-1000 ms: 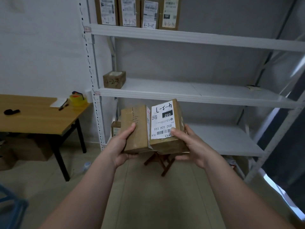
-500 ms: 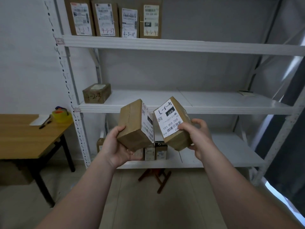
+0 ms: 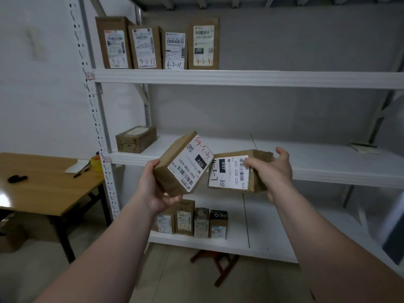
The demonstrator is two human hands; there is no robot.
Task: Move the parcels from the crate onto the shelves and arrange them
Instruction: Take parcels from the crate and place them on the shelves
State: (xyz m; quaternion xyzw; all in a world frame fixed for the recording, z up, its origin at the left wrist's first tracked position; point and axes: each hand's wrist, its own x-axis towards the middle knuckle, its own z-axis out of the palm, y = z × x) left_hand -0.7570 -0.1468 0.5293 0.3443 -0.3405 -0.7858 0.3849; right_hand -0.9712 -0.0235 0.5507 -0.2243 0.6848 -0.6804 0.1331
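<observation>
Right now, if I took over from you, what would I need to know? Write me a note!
The left hand holds the red-marked parcel, tilted. The right hand holds the 4-3-7 parcel. Both hang in front of the middle shelf.
Done: four parcels stand on the top shelf, one box lies on the middle shelf, four small ones stand on the bottom shelf.
Left: shelve these two; their 4-3 marks suggest the top row. The crate is out of view.
</observation>
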